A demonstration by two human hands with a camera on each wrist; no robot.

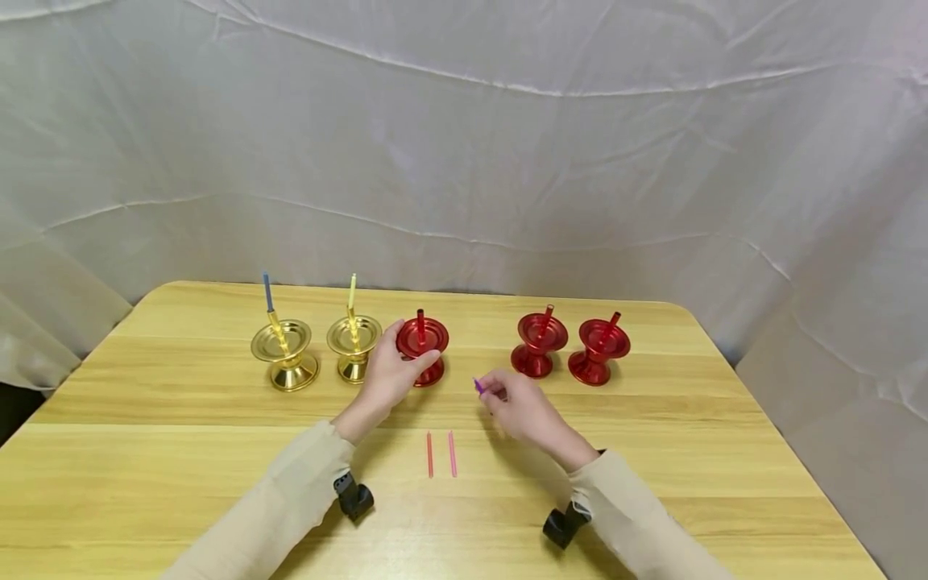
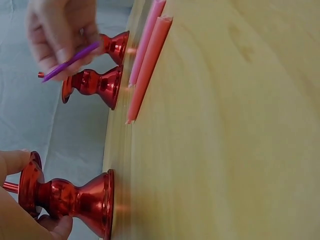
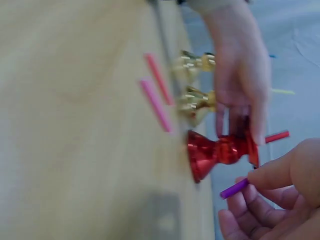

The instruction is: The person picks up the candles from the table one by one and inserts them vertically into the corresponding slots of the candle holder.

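Note:
My left hand (image 1: 386, 372) grips a red metal candle holder (image 1: 432, 372) by its dish, thumb and fingers on either side of the rim. The holder stands upright on the table, its tube holding no candle. Just to the right, my right hand (image 1: 524, 409) pinches a thin purple candle (image 2: 70, 62) between thumb and fingers, apart from the holder; in the right wrist view, one end of the purple candle (image 3: 234, 189) sticks out of the grip. A red candle (image 1: 430, 455) and a pink candle (image 1: 453, 453) lie side by side on the table between my forearms.
Left of my left hand stand two gold candle holders, one with a blue candle (image 1: 268, 292), the other with a pale yellow candle (image 1: 352, 292). Two more red candle holders (image 1: 534, 359) (image 1: 590, 368) stand at the right. A pale cloth (image 1: 464, 161) hangs behind the wooden table (image 1: 181, 451).

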